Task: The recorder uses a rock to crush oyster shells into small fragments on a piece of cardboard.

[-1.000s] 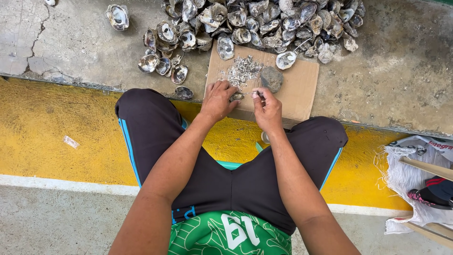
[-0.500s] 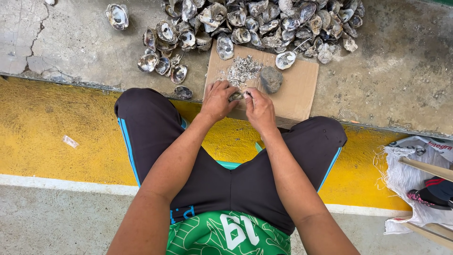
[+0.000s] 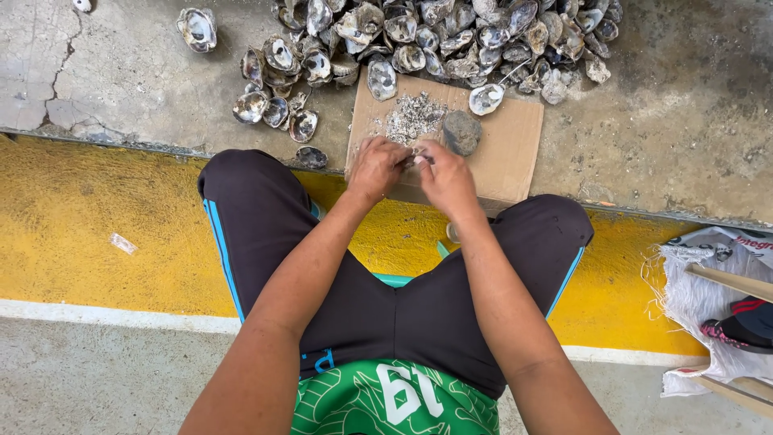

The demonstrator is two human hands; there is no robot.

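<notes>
Over one cardboard sheet (image 3: 499, 157), two hands' (image 3: 377, 165) (image 3: 444, 173) grips pinch one shell piece (image 3: 417, 153).

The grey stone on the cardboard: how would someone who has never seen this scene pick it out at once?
Find the flat brown cardboard sheet lying on the concrete just below the big heap of shells. On it, right of a patch of pale crushed bits, sits the stone. It is dull, rounded and dark grey, unlike the shiny, cupped shells around it.

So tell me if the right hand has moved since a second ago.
Yes. The right hand has shifted left across the cardboard, away from the grey stone, closing against the left hand.
</notes>
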